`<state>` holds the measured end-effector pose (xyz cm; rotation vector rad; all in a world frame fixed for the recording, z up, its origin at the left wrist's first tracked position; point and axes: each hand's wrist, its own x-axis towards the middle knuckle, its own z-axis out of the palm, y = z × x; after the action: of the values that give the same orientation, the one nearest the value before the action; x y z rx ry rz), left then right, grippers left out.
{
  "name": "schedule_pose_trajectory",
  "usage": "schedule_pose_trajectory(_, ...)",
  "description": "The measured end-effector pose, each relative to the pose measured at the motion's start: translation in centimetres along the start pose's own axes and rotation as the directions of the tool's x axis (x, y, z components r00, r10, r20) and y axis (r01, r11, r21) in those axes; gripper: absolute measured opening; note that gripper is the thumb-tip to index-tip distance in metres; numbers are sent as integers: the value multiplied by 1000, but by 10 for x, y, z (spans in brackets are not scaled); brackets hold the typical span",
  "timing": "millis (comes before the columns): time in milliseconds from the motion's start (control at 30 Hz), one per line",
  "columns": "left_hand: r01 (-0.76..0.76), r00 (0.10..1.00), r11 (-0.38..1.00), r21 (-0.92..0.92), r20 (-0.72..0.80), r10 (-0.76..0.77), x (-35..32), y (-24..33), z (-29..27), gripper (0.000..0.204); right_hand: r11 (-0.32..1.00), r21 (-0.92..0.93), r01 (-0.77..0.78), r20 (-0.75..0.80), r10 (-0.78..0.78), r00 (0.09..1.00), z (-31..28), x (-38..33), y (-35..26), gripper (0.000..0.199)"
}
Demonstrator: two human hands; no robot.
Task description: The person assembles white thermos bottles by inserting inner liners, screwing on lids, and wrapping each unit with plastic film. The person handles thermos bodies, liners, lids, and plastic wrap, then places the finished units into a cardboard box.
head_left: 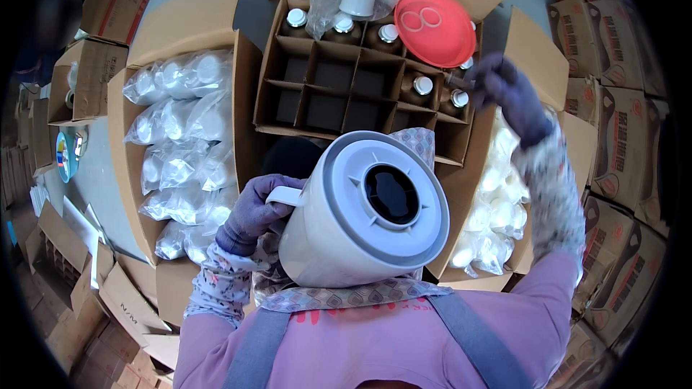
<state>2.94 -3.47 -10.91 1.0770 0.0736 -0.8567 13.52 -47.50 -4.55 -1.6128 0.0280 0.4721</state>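
2 gloved hands working: left hand (252,212) gripping the jug (364,209) handle (mouth facing up); right hand (508,94) is reaching forward-right, pinching a bottle (455,101) in the divided carton (317,90).

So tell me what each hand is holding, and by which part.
The left hand grips the white jug by its handle. The right hand reaches over the divided carton; whether it holds anything cannot be told.

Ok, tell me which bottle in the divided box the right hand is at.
The brown bottle at the row's right end, beside its white-capped neighbour; the gloved right hand reaches right above it.
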Motion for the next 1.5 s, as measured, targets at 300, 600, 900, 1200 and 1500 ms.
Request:
schedule_pose_trajectory(300,-7,936,1000,7,353,4,-26,-16,14,51,-191,-478,857,759,-580,294,160,-136,-113,20)
schedule_pose_trajectory(600,-181,879,977,112,465,109,-49,-25,33,46,-370,-207,906,935,-347,72,187,-186,-123,13)
schedule_pose_trajectory(900,-161,847,980,117,526,77,-43,-29,33,44,-340,-179,923,934,-354,51,201,-191,-116,22)
schedule_pose_trajectory(1200,-334,933,836,435,27,359,-120,-31,59,53,502,-742,444,392,-213,895,193,-193,-63,18)
schedule_pose_trajectory(1500,-74,964,946,315,-222,149,-58,-11,33,21,318,-945,79,-37,-343,938,6,19,45,24)
